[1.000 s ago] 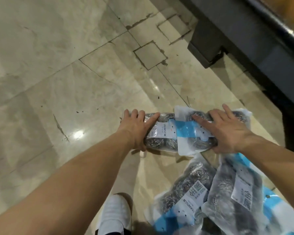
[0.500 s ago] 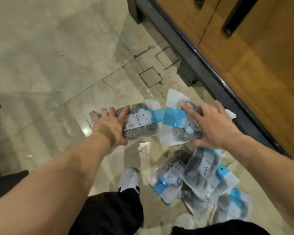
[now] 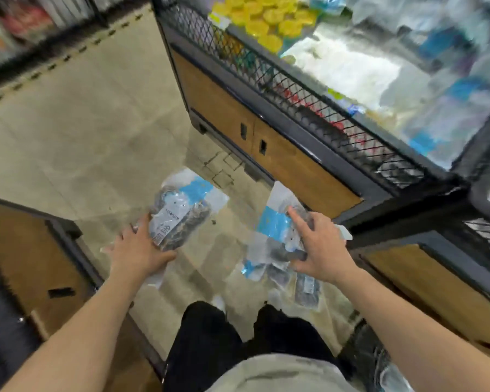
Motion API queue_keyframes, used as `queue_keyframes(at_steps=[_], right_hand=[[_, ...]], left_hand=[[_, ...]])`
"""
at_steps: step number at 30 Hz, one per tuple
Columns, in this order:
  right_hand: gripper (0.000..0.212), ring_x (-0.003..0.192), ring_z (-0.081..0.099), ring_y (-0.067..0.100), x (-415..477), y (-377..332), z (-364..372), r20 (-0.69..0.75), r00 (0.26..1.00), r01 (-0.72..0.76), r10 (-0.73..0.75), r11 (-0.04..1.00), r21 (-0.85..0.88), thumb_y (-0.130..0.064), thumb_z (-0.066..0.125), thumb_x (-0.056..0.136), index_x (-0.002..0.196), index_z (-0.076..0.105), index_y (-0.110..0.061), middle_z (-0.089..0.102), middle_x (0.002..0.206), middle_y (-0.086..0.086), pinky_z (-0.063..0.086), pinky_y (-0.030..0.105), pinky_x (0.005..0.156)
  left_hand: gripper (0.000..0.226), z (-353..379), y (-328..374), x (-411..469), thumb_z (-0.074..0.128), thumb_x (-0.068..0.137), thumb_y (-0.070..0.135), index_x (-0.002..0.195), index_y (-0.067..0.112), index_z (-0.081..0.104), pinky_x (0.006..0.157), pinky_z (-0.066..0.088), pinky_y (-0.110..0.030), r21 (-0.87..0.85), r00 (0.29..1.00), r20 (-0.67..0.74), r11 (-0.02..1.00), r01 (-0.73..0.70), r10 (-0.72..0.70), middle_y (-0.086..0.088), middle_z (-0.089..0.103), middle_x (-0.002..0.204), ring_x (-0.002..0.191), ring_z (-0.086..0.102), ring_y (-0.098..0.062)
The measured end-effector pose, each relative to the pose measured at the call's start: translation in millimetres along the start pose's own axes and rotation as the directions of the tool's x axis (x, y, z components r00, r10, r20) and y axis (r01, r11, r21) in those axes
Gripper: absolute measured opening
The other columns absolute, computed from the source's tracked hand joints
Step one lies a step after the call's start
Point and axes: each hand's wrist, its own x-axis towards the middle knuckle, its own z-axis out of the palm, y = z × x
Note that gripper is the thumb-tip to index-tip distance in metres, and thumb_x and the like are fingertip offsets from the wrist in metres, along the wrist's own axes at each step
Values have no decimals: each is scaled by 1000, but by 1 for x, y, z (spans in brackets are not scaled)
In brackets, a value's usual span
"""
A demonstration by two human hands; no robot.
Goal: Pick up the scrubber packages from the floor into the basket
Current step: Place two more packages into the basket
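Writing on the white label [image 3: 167,222] is too blurred to read. By its near end the left hand [image 3: 137,250] grips 1 scrubber package [image 3: 181,213], blue header pointing away. The right hand [image 3: 320,250] clasps a 2nd package [image 3: 276,222], index finger straight along it, long axis running away. Loose packages [image 3: 306,290] lie on the floor [image 3: 96,137] below that grip.

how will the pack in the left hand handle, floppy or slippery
Likely floppy at its flat top, since the pack is a thin clear bag. Probably light: the left hand holds it by one end. Its glossy film may slip.
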Motion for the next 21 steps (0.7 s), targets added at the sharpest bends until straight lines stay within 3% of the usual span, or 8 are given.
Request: queue_keyframes(at_steps=[5, 9, 13, 16, 21], right_hand=[[117, 118, 29, 24, -72, -15, -31, -54, 976, -209, 212, 976, 57, -58, 72, 69, 153, -7, -37, 28, 126, 6, 36, 34, 98], [115, 123, 30, 22, -111, -37, -33, -190, 908, -362, 374, 927, 92, -56, 72, 71, 151, -9, -39, 26, 132, 4, 39, 34, 103], [114, 122, 32, 23, -158, -58, -22, -261, 821, -485, 509, 861, 152, -61, 70, 73, 150, -10, -39, 27, 132, 4, 43, 37, 101], [111, 121, 33, 21, -208, -69, -14, -281, 733, -589, 619, 785, 194, -61, 67, 76, 149, -14, -41, 26, 131, 2, 44, 36, 100], [113, 126, 32, 22, -308, -80, 8, -262, 524, -759, 811, 584, 288, -54, 70, 76, 148, -15, -45, 27, 135, 3, 46, 36, 99]], left_hand=[[118, -28, 3, -35, 70, 57, 70, 151, 26, 15, 104, 38, -49, -33, 997, -28, 996, -78, 77, -20, 45, 135, 125, 43, -38], [119, -38, 15, -51, 75, 59, 60, 152, 29, 10, 103, 35, -48, -69, 976, -46, 974, -214, 211, -21, 42, 139, 128, 41, -38], [123, -34, 31, -67, 69, 50, 66, 151, 31, 8, 105, 36, -47, -59, 938, -42, 936, -346, 344, -19, 43, 140, 127, 42, -38], [124, -18, 53, -82, 65, 45, 70, 149, 32, 8, 105, 37, -50, -62, 897, -5, 895, -441, 441, -18, 42, 141, 129, 40, -38], [118, 2, 100, -146, 70, 56, 68, 150, 29, 9, 102, 40, -50, -12, 790, 50, 792, -611, 611, -19, 42, 139, 128, 39, -38]])
